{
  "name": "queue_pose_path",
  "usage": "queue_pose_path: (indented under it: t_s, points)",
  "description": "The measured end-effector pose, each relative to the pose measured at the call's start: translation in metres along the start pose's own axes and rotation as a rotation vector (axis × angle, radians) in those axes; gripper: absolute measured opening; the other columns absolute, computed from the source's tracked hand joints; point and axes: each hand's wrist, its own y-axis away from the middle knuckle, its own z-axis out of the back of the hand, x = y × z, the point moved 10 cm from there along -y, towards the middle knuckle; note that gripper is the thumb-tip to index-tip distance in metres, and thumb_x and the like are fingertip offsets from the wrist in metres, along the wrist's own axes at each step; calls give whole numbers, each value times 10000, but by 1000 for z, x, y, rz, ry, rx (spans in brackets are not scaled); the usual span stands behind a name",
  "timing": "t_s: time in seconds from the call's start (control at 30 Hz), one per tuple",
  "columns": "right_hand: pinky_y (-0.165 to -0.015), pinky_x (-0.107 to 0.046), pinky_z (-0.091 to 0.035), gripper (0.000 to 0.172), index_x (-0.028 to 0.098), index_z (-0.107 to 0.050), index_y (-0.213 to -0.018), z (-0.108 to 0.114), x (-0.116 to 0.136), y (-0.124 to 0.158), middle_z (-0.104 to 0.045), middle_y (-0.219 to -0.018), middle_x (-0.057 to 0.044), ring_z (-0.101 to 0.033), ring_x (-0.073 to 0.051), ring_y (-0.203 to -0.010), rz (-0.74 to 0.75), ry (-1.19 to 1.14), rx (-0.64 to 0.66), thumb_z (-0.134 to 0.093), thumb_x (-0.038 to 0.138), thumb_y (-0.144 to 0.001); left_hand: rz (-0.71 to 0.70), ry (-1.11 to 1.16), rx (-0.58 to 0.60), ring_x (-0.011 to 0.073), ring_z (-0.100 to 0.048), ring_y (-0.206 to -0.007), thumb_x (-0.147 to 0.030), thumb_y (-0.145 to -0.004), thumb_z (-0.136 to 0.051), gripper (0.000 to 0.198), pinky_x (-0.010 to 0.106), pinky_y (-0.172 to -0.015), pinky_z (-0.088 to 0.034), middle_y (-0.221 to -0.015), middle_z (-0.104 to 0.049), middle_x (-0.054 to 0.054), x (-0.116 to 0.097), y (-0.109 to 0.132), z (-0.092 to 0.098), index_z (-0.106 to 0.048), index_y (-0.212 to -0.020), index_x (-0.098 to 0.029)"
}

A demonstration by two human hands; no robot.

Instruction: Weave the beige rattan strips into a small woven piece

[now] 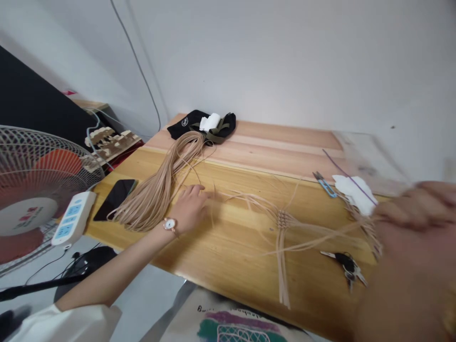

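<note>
My left hand [190, 208], with a watch [170, 223] on the wrist, reaches low over the table beside a thick bundle of pale tan weaving strands [156, 190]. Its fingers look loosely stretched and slightly blurred; a thin strand passes near the fingertips. To its right lies a small woven knot of strands [282, 219], with long loose ends fanning left, right and toward me. My right hand [416, 213], large and blurred at the right edge, is closed, and pale strands [351, 227] from the woven piece run up to its fingers.
Near the right hand are blue thread snips [325, 184], white tissue [356, 194], a purple stick [345, 173] and keys [347, 267]. A phone [116, 198], power strip [73, 218] and fan [39, 190] are left. A black bag [188, 122] sits by the wall.
</note>
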Motion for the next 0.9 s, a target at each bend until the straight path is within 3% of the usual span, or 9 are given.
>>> queue_pose_path:
  t_s: [0.07, 0.13, 0.2, 0.3, 0.47, 0.6, 0.77, 0.9]
  points:
    - [-357, -259, -65, 232, 212, -469, -545, -53, -41, 20, -194, -385, 97, -72, -47, -344, -156, -7, 162, -573, 168, -749, -126, 204, -81, 250, -497, -1136, -243, -830, -497, 251, 413, -987, -399, -1169, -574, 109, -35, -4, 18, -610, -1050, -200]
    - [-369, -235, -117, 252, 212, -459, -561, -91, -80, 41, -140, -429, 95, -69, -59, -375, -288, 35, 317, -596, 234, -771, -292, 471, -135, 201, -541, -1072, -281, -871, -456, 239, 369, -970, -426, -1094, -612, 80, -73, -4, 38, -592, -1058, -220]
    - [-385, -229, -143, 291, 212, -451, -594, -114, -106, 60, -135, -443, 92, -85, -63, -379, -348, 41, 439, -559, 352, -824, -391, 708, -168, 172, -567, -1040, -296, -887, -444, 240, 328, -947, -449, -1062, -632, 66, -102, -1, 56, -587, -1066, -222]
    - [-410, -222, -155, 326, 201, -446, -612, -129, -119, 78, -173, -449, 87, -132, -59, -386, -320, 39, 543, -521, 401, -858, -403, 1012, -186, 150, -605, -984, -297, -883, -463, 216, 291, -891, -482, -1026, -668, 38, -126, -2, 75, -621, -1007, -219]
    - [-420, -220, -140, 344, 182, -445, -634, -141, -122, 98, -217, -465, 86, -161, -48, -397, -321, 60, 670, -479, 407, -892, -327, 1402, -62, 156, -654, -838, -322, -854, -522, 237, 274, -793, -519, -860, -717, 54, -139, -5, 84, -676, -856, -142]
    - [-429, -240, -143, 355, 178, -444, -641, -144, -122, 108, -252, -477, 75, -198, -55, -422, -338, 99, 716, -460, 414, -905, -314, 1599, -14, 154, -666, -857, -296, -824, -583, 204, 258, -807, -518, -911, -726, 71, -138, 0, 91, -691, -791, -126]
    - [-444, -277, -166, 371, 190, -450, -633, -146, -118, 117, -288, -518, 44, -237, -75, -451, -315, 219, 778, -404, 413, -927, -331, 1657, 9, 150, -676, -798, -259, -808, -609, 162, 250, -747, -540, -852, -730, 72, -140, 9, 97, -690, -744, -134]
    - [-445, -287, -175, 376, 194, -442, -624, -151, -113, 124, -299, -539, 31, -252, -83, -467, -326, 237, 827, -380, 398, -933, -366, 1645, -56, 142, -672, -756, -235, -797, -622, 142, 233, -687, -550, -789, -717, 62, -141, 15, 108, -667, -713, -130]
